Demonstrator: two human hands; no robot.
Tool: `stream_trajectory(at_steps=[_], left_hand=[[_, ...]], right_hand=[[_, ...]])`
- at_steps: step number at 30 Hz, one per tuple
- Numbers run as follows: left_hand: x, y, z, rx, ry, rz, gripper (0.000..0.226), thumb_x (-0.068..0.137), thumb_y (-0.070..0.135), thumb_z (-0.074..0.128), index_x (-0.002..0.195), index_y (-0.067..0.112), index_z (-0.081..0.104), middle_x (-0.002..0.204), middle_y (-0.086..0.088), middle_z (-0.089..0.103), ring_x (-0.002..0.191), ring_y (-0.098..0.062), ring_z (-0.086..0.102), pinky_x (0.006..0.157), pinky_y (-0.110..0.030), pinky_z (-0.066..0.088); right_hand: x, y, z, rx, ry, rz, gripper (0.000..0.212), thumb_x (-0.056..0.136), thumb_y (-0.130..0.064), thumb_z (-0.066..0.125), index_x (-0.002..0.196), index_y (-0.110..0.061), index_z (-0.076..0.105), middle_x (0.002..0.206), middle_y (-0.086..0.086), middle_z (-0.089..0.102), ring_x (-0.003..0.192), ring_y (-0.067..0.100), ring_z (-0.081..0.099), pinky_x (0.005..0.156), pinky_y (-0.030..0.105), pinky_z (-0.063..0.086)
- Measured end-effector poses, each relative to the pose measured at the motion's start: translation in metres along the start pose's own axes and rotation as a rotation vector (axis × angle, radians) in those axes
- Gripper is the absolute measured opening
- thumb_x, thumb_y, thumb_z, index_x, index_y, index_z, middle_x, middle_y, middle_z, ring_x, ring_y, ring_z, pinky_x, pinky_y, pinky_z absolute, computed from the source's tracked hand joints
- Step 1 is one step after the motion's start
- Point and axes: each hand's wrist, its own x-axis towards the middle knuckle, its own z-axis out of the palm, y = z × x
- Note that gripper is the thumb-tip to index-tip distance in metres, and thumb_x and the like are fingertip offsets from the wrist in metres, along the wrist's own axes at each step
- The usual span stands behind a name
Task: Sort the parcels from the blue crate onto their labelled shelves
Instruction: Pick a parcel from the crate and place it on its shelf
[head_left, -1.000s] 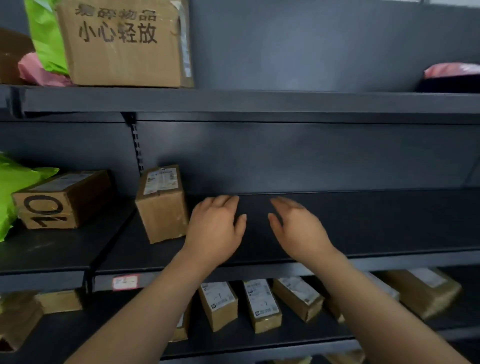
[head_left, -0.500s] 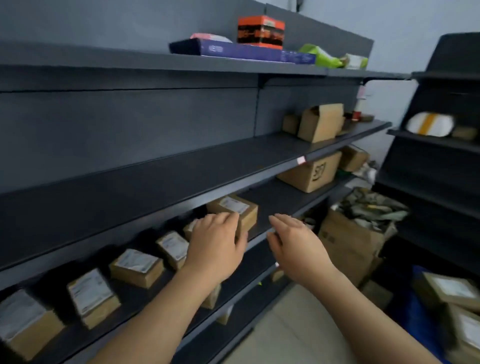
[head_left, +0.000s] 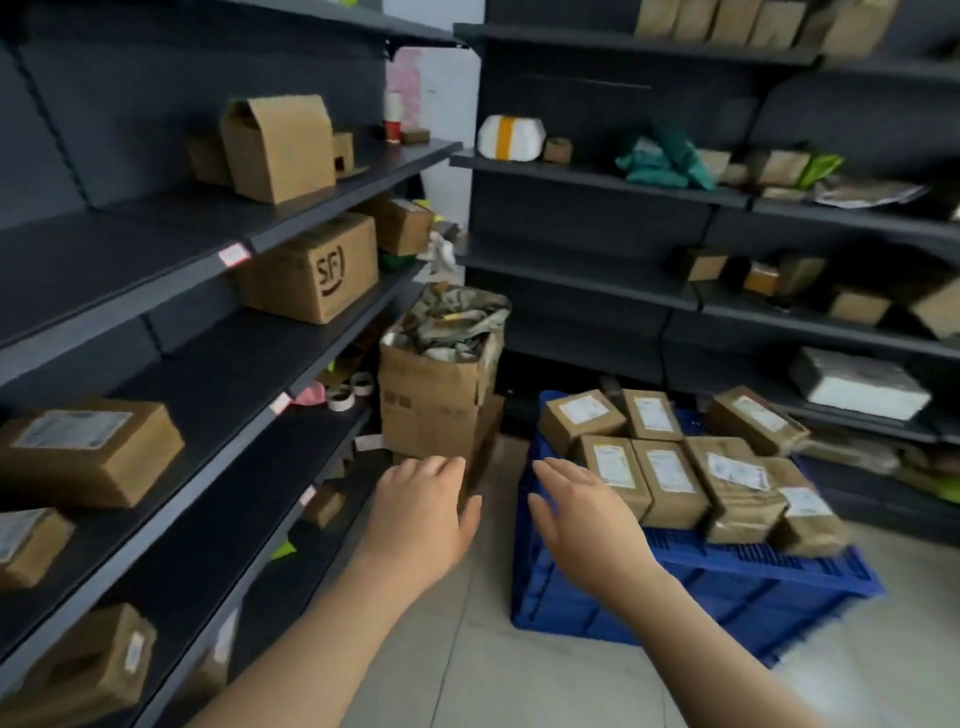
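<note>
Facing blue crate (head_left: 701, 587) on floor | left hand (head_left: 421, 519), right hand (head_left: 582, 525): each grip open-fingered, empty | nearest parcel (head_left: 618, 483) in crate, just right of right hand, long axis pointing away | right hand nearer

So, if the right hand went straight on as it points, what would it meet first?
The right hand would probably meet the tall cardboard box left of the blue crate first; depth is unclear.

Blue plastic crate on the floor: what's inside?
Brown cardboard parcels with white labels, at least seven, piled above the rim of the blue plastic crate. Whatever lies beneath that top layer, and the crate's floor, is covered and cannot be seen.
</note>
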Motion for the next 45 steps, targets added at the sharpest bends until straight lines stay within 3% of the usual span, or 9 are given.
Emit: stream_trajectory(at_steps=[9, 12, 15, 18, 22, 31, 35, 41, 45], left_hand=[[0.135, 0.045, 0.073, -0.034, -0.192, 0.196, 0.048, 0.097, 0.047, 0.037, 0.138, 0.022, 0.043, 0.134, 0.004, 0.052, 0.121, -0.02, 0.047, 0.102, -0.034, 0.034], [0.179, 0.055, 0.094, -0.031, -0.276, 0.23, 0.052, 0.097, 0.047, 0.036, 0.142, 0.022, 0.038, 0.137, 0.003, 0.05, 0.124, -0.02, 0.046, 0.104, -0.035, 0.033], [0.216, 0.067, 0.119, -0.047, -0.335, 0.244, 0.055, 0.097, 0.047, 0.036, 0.145, 0.021, 0.034, 0.14, 0.002, 0.048, 0.127, -0.021, 0.044, 0.107, -0.035, 0.032], [0.246, 0.08, 0.148, -0.055, -0.378, 0.233, 0.06, 0.097, 0.047, 0.037, 0.149, 0.018, 0.026, 0.146, 0.0, 0.043, 0.131, -0.021, 0.041, 0.11, -0.034, 0.031], [0.278, 0.096, 0.195, -0.075, -0.456, 0.166, 0.067, 0.097, 0.049, 0.037, 0.151, 0.015, 0.017, 0.149, -0.003, 0.038, 0.133, -0.022, 0.039, 0.109, -0.034, 0.032], [0.341, 0.136, 0.313, -0.245, -0.638, -0.106, 0.073, 0.097, 0.047, 0.04, 0.152, 0.011, 0.008, 0.156, -0.007, 0.022, 0.14, -0.023, 0.03, 0.11, -0.033, 0.032], [0.361, 0.154, 0.364, -0.332, -0.711, -0.208, 0.073, 0.098, 0.044, 0.041, 0.152, 0.01, 0.006, 0.158, -0.009, 0.019, 0.142, -0.023, 0.026, 0.11, -0.031, 0.029], [0.379, 0.162, 0.427, -0.451, -0.812, -0.35, 0.077, 0.098, 0.042, 0.043, 0.152, 0.013, -0.003, 0.159, -0.006, 0.014, 0.144, -0.023, 0.021, 0.113, -0.034, 0.025], [0.381, 0.165, 0.448, -0.551, -0.84, -0.397, 0.073, 0.099, 0.036, 0.043, 0.153, 0.017, -0.003, 0.155, -0.002, 0.028, 0.137, -0.02, 0.035, 0.109, -0.034, 0.032]], right_hand=[[0.055, 0.117, 0.013, 0.008, -0.004, 0.347, 0.037, 0.1, -0.029, 0.035, 0.132, -0.015, 0.046, 0.133, -0.001, 0.051, 0.122, 0.015, 0.044, 0.099, 0.024, 0.036], [0.077, 0.149, 0.018, 0.041, -0.002, 0.46, 0.039, 0.1, -0.029, 0.036, 0.135, -0.014, 0.044, 0.135, -0.002, 0.05, 0.123, 0.014, 0.045, 0.099, 0.024, 0.037], [0.094, 0.185, 0.034, 0.098, 0.025, 0.581, 0.03, 0.098, -0.026, 0.04, 0.121, -0.012, 0.053, 0.121, 0.001, 0.058, 0.11, 0.017, 0.051, 0.088, 0.029, 0.047], [0.107, 0.224, 0.055, 0.148, 0.038, 0.68, 0.035, 0.098, -0.028, 0.041, 0.128, -0.014, 0.05, 0.13, -0.001, 0.054, 0.117, 0.015, 0.05, 0.089, 0.029, 0.047], [0.124, 0.279, 0.086, 0.2, -0.006, 0.723, 0.047, 0.098, -0.033, 0.043, 0.143, -0.021, 0.036, 0.146, -0.007, 0.04, 0.133, 0.012, 0.037, 0.099, 0.027, 0.04], [0.175, 0.406, 0.17, 0.299, -0.175, 0.71, 0.048, 0.098, -0.028, 0.042, 0.145, -0.017, 0.033, 0.151, -0.002, 0.033, 0.136, 0.015, 0.033, 0.104, 0.03, 0.037], [0.191, 0.443, 0.213, 0.372, -0.214, 0.673, 0.036, 0.097, -0.022, 0.044, 0.133, -0.021, 0.044, 0.14, -0.004, 0.045, 0.113, 0.017, 0.053, 0.084, 0.029, 0.048], [0.204, 0.472, 0.268, 0.457, -0.274, 0.671, 0.031, 0.093, -0.014, 0.045, 0.123, -0.021, 0.047, 0.121, -0.005, 0.051, 0.093, 0.018, 0.057, 0.072, 0.03, 0.05], [0.206, 0.477, 0.291, 0.419, -0.256, 0.694, 0.034, 0.092, -0.018, 0.049, 0.126, -0.016, 0.046, 0.124, -0.001, 0.049, 0.106, 0.021, 0.05, 0.084, 0.033, 0.047]])
